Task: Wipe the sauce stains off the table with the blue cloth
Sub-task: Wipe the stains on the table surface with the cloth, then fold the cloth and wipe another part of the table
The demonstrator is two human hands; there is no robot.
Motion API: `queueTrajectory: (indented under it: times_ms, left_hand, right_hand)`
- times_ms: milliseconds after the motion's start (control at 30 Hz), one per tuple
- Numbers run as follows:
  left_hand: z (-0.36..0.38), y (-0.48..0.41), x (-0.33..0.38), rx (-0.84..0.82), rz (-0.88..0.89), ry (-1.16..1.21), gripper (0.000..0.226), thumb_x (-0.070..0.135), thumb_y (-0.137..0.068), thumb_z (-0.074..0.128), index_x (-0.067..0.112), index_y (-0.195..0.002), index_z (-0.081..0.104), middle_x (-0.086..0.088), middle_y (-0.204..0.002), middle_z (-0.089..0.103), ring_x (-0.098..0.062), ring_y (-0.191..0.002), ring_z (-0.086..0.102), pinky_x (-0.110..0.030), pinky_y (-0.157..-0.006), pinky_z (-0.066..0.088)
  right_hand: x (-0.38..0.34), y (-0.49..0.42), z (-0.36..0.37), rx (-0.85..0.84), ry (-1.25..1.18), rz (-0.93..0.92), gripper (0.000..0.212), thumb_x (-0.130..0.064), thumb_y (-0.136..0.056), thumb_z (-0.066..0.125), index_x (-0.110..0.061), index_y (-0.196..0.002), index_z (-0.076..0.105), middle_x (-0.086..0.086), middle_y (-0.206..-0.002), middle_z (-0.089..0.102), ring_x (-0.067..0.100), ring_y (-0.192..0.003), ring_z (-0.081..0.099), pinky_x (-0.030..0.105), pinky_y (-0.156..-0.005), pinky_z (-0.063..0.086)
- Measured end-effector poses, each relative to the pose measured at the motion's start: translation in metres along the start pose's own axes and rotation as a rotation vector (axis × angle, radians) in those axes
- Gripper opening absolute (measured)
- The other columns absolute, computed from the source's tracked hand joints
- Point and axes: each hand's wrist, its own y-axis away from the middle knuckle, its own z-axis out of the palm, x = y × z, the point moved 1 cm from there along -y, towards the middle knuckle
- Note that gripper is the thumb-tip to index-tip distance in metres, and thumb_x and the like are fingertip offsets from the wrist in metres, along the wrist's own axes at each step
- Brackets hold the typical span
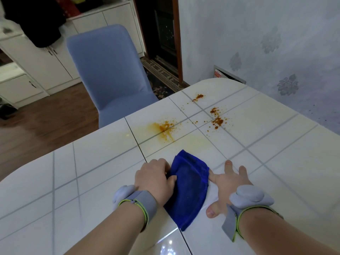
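A folded blue cloth (187,188) lies on the white tiled table (92,173) near its front edge. My left hand (155,178) grips the cloth's left edge, thumb on top and fingers curled. Flat on the table just right of the cloth lies my right hand (229,183), fingers spread, its forefinger touching the cloth's right edge. Orange-brown sauce stains spread beyond the cloth: a smeared patch (164,128) and splatters further right (217,120) and at the far end (198,97).
A blue chair (110,70) stands against the table's far left side. The wall (266,43) runs along the table's right edge. White cabinets (36,67) and a dark doorway (161,30) lie beyond. Both wrists wear grey bands.
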Motion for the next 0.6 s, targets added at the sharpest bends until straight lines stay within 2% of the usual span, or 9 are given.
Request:
queueTrajectory:
  times_ms: [67, 133, 200, 300, 400, 500, 600]
  left_hand:
    - [-0.004, -0.003, 0.002, -0.011, 0.007, 0.144, 0.015, 0.039, -0.089, 0.058, 0.029, -0.096, 0.048, 0.007, -0.102, 0.053, -0.019, -0.094, 0.055, -0.035, -0.086, 0.046]
    - [-0.011, -0.006, 0.003, 0.0, 0.051, 0.194, 0.015, 0.033, -0.09, 0.058, 0.029, -0.092, 0.045, 0.007, -0.098, 0.053, -0.02, -0.089, 0.054, -0.033, -0.08, 0.046]
    - [-0.025, -0.01, 0.004, 0.102, 0.117, 0.23, 0.015, 0.029, -0.09, 0.06, 0.029, -0.093, 0.046, 0.006, -0.096, 0.054, -0.02, -0.086, 0.054, -0.031, -0.077, 0.044]
    - [-0.051, -0.013, 0.008, 0.301, 0.315, 0.263, 0.015, 0.024, -0.089, 0.065, 0.028, -0.096, 0.052, 0.009, -0.092, 0.05, -0.015, -0.08, 0.049, -0.03, -0.072, 0.043]
    - [-0.072, -0.008, 0.018, 0.389, 0.481, 0.221, 0.018, 0.024, -0.087, 0.068, 0.032, -0.096, 0.054, 0.012, -0.092, 0.047, -0.014, -0.077, 0.05, -0.034, -0.067, 0.048]
    - [-0.058, 0.009, 0.027, 0.33, 0.577, 0.101, 0.019, 0.029, -0.086, 0.061, 0.034, -0.1, 0.05, 0.01, -0.098, 0.048, -0.021, -0.078, 0.055, -0.036, -0.061, 0.049]
    - [-0.018, 0.029, 0.031, 0.12, 0.547, -0.029, 0.022, 0.042, -0.09, 0.055, 0.036, -0.11, 0.049, 0.013, -0.11, 0.047, -0.014, -0.092, 0.054, -0.032, -0.068, 0.047]
  right_hand:
    - [0.0, 0.002, 0.0, 0.01, 0.007, 0.001, 0.118, -0.059, -0.049, 0.078, -0.06, -0.139, 0.003, 0.001, -0.154, -0.011, 0.041, -0.136, -0.005, 0.059, -0.103, 0.033]
    - [0.0, 0.004, 0.001, 0.01, 0.004, -0.009, 0.116, -0.056, -0.049, 0.078, -0.061, -0.138, 0.004, 0.001, -0.152, -0.007, 0.041, -0.135, -0.003, 0.059, -0.102, 0.034]
    - [0.0, 0.004, 0.0, 0.016, -0.004, -0.014, 0.116, -0.053, -0.05, 0.078, -0.061, -0.137, 0.002, 0.002, -0.151, -0.006, 0.041, -0.135, -0.003, 0.059, -0.101, 0.034]
    - [-0.002, 0.006, -0.001, 0.027, 0.013, -0.002, 0.111, -0.052, -0.055, 0.077, -0.058, -0.138, 0.003, 0.003, -0.151, -0.007, 0.041, -0.136, -0.006, 0.058, -0.102, 0.033]
    - [-0.003, 0.006, -0.003, 0.011, 0.029, -0.005, 0.109, -0.054, -0.06, 0.076, -0.055, -0.14, 0.001, 0.005, -0.153, -0.007, 0.042, -0.137, -0.006, 0.06, -0.101, 0.032]
    - [0.0, 0.004, -0.003, 0.0, 0.037, 0.003, 0.109, -0.054, -0.059, 0.077, -0.056, -0.14, 0.004, 0.004, -0.154, -0.008, 0.042, -0.138, -0.006, 0.062, -0.1, 0.031]
    - [0.003, 0.004, -0.007, 0.043, 0.055, -0.027, 0.091, -0.057, -0.053, 0.075, -0.05, -0.132, 0.031, 0.005, -0.151, 0.003, 0.04, -0.134, 0.006, 0.059, -0.102, 0.031]
